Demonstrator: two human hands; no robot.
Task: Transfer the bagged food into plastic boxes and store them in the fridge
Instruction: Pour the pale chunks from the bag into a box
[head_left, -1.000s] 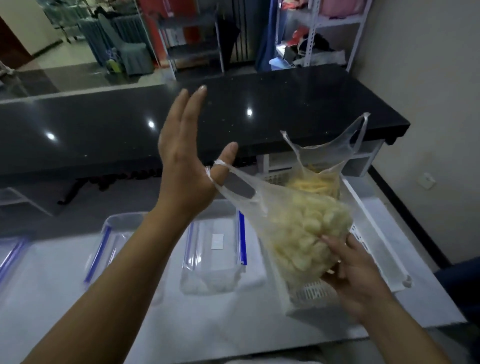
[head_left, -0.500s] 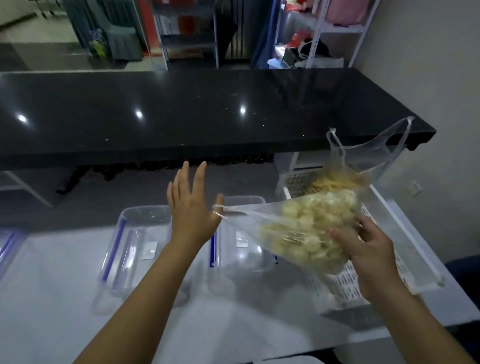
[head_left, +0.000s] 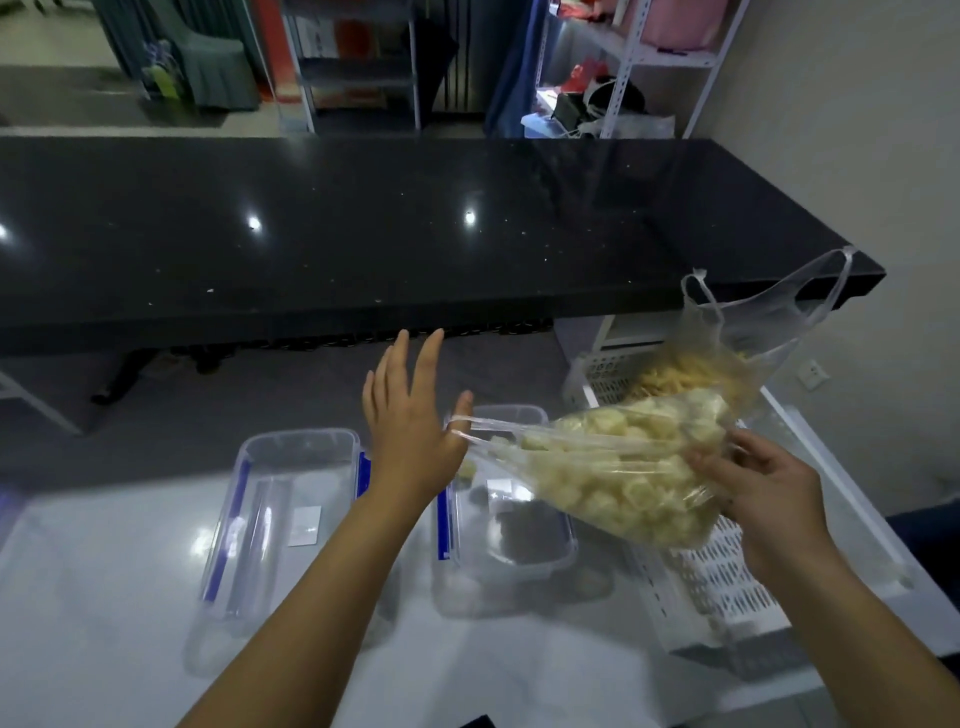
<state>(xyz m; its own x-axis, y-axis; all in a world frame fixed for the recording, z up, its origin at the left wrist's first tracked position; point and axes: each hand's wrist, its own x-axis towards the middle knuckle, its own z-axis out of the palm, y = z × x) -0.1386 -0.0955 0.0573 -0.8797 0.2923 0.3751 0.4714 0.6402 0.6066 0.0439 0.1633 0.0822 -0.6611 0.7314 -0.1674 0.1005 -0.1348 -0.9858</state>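
Open white table (head_left: 104, 597) at the near left edge; two clear boxes (head_left: 291, 519) mid-table, white basket (head_left: 727, 582) crowds the right edge, black counter (head_left: 415, 234) overhangs behind.

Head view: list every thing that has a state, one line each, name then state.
bag of pale pieces: held tipped on its side, mouth over the right box
left hand: fingers straight, bag handle looped round the thumb
right hand: grips the bag's bottom
right box: lidless
left box: lidless
second bag: upright in the white basket, mouth open
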